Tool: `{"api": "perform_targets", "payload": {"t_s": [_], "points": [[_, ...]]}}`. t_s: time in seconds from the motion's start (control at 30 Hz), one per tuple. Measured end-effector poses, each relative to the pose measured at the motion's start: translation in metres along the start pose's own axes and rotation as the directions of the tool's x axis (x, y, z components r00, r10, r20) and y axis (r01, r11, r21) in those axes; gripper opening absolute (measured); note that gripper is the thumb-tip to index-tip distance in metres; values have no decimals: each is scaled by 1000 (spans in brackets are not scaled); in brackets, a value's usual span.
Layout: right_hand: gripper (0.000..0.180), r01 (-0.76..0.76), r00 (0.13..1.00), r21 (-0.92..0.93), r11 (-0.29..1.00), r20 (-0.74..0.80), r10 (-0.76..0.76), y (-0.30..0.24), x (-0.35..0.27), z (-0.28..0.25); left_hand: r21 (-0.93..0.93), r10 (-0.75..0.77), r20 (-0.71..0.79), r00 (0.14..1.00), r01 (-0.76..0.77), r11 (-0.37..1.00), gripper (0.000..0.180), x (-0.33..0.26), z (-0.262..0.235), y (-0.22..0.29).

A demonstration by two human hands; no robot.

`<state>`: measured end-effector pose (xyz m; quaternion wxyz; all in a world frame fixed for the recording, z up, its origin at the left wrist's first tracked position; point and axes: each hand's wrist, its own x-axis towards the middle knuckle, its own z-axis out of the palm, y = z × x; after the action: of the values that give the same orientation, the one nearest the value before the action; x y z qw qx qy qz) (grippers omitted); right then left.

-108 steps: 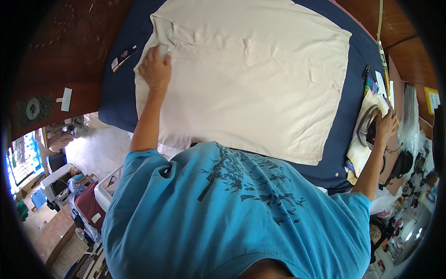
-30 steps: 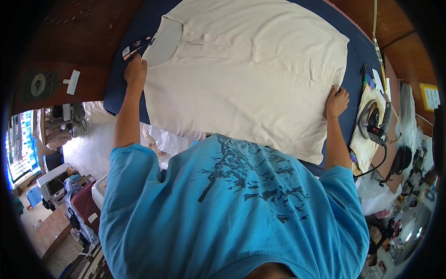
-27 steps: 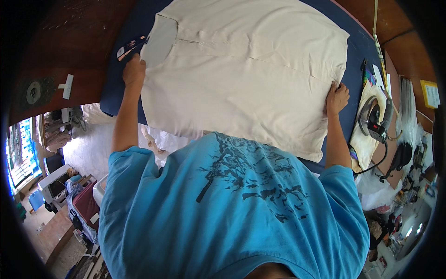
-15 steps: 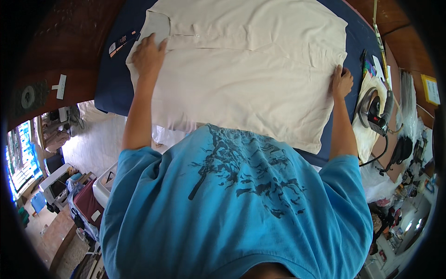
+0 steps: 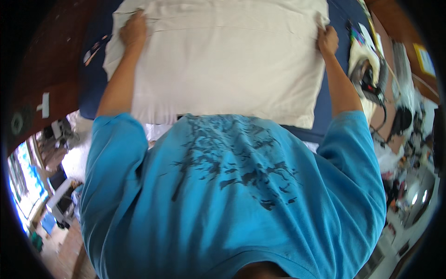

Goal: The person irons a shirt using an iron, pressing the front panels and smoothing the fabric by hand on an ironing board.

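Observation:
A cream shirt [image 5: 227,69] lies spread over the dark blue table cover [image 5: 338,93], its near edge close to my body. My left hand [image 5: 134,32] is at the shirt's upper left part, its fingers drawn together on the fabric, which creases at the fingertips. Over on the right side, my right hand [image 5: 328,42] pinches the shirt's edge between thumb and fingers. Most of the cloth between the hands lies flat, with a long seam line running across near the top. The shirt's far part is cut off by the picture's upper edge.
An iron [image 5: 367,79] with a dark cord rests on a pale cloth right of the shirt. A dark tag [image 5: 95,49] lies beside the shirt's left edge. Clear plastic sheeting [image 5: 402,69] hangs at the far right. Brown wooden panel [image 5: 51,56] borders the left.
The shirt and both hands now sit higher in the view. The fabric looks smoother and tauter. My left hand's spread fingers have drawn together on the cloth; my right hand keeps its grip.

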<state>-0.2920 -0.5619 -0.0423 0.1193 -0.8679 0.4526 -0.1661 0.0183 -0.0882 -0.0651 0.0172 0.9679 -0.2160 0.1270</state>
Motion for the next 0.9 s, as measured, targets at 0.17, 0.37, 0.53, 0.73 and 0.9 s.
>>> {"api": "perform_targets", "payload": {"t_s": [0.17,0.37,0.53,0.73,0.9], "points": [[37,325,943,79,942,-101,-317,43,-60,-32,-75,268,-150,952,-281,957,39,-83,-57,21],[35,-230,937,91,969,290,195,43,-205,-109,-525,579,-32,815,-507,684,28,-238,-118,66],[27,-222,925,182,958,350,148,59,-254,-104,-488,514,50,856,-428,761,25,-262,-116,62],[14,-210,975,578,788,188,122,76,-258,-97,-443,442,79,893,-366,819,18,-265,-122,50],[20,-204,861,479,854,503,-77,70,-260,-112,-416,444,68,893,-380,827,16,-269,-125,52]]}}
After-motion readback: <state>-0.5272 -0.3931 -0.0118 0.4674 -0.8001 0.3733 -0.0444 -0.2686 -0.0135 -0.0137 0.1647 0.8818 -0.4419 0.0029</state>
